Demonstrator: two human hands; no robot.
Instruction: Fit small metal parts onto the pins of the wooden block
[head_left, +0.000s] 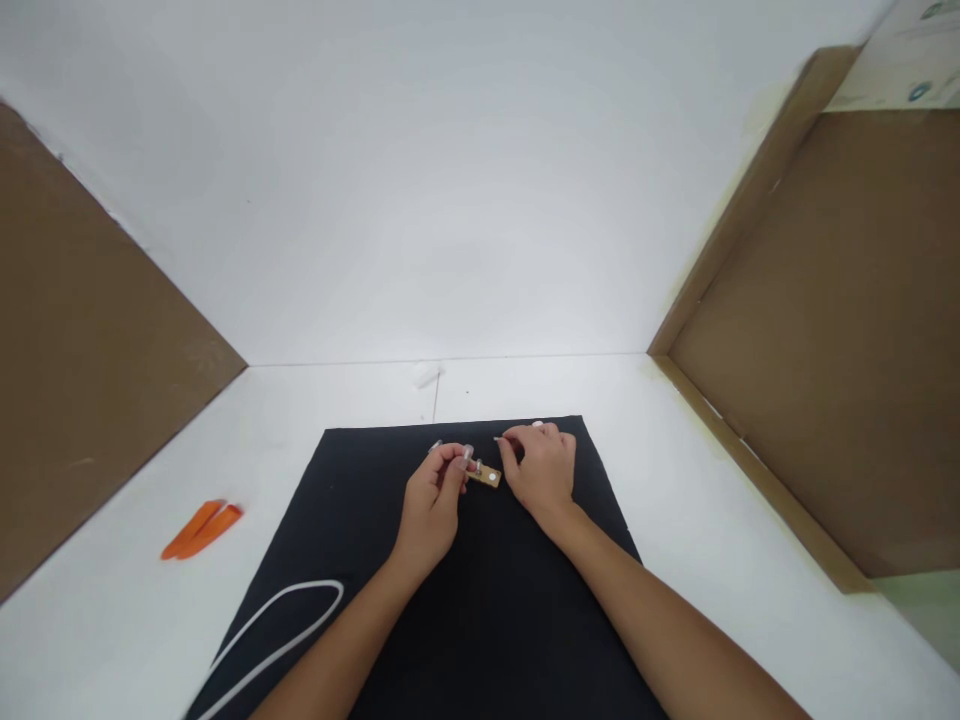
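As the left hand (pixel 431 508) pinches a tan board (pixel 486 476), the right hand (pixel 540 472) hovers.

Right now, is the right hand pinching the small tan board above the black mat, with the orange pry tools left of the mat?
No: the left hand, not the right, pinches the small tan board, as the head view shows. The right hand sits beside it, apart. The rest stands: the black mat below, the orange pry tools left of it.
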